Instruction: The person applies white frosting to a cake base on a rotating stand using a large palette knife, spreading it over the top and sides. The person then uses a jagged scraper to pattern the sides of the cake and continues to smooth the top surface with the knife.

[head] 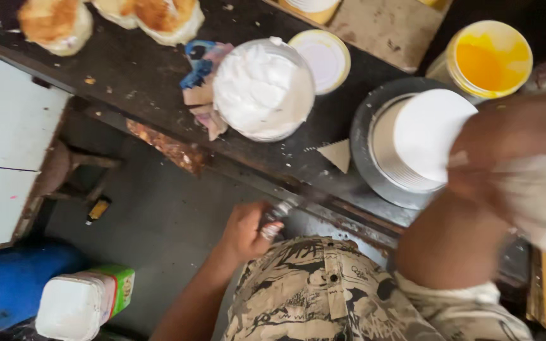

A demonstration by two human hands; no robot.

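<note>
My left hand is down at the near edge of the dark worktable, closed around a small metal object. My right hand is blurred. It hovers over the right side of a round white cake on a grey metal turntable and seems to grip a soft white bag, whose shape is smeared by motion. A glass bowl heaped with white cream stands left of the turntable.
An open yellow tub, a round lid, a pale triangular scraper, crumpled cloth and browned buns lie on the table. Below stand a white board, a blue drum and a white tub.
</note>
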